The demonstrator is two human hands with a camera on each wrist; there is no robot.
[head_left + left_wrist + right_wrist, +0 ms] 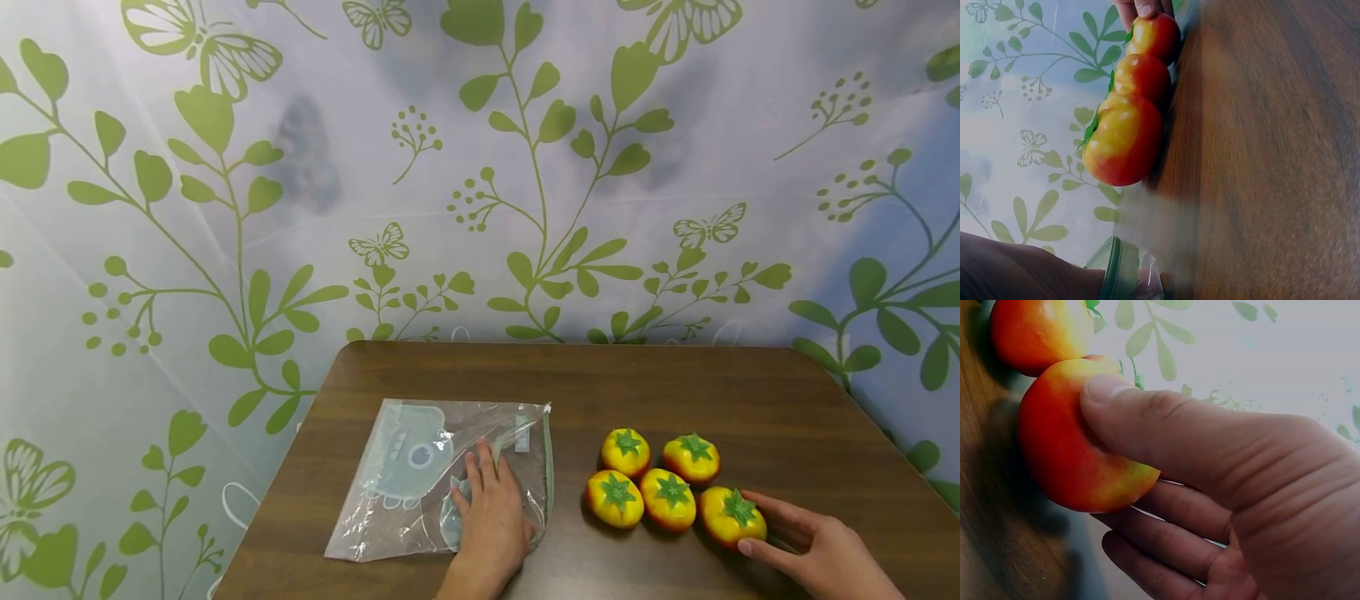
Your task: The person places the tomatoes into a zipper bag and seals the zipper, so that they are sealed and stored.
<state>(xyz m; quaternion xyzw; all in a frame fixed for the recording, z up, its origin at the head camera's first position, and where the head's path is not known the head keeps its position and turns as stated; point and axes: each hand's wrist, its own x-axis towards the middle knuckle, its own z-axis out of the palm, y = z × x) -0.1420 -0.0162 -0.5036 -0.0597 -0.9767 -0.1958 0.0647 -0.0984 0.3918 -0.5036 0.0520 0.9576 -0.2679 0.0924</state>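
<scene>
My left hand (495, 512) lies over the mouth end of a clear zip bag (360, 525) with a pale green cartoon print, holding its upper layer pulled back. In the left wrist view the bag's green zip edge (1113, 269) crosses that hand. My right hand (828, 546) grips a yellow-and-red tomato-like fruit (723, 521) with a green star-shaped top, thumb on the near side and forefinger opposite. In the right wrist view the thumb presses this fruit's side and the other fingers extend beyond it. The gripped fruit is at the right end of the group.
Several matching fruits (671, 496) sit close together on the brown wooden table (600, 375), between the bag and my right hand. Behind the table hangs a pale curtain (337, 275) printed with green leaves and butterflies.
</scene>
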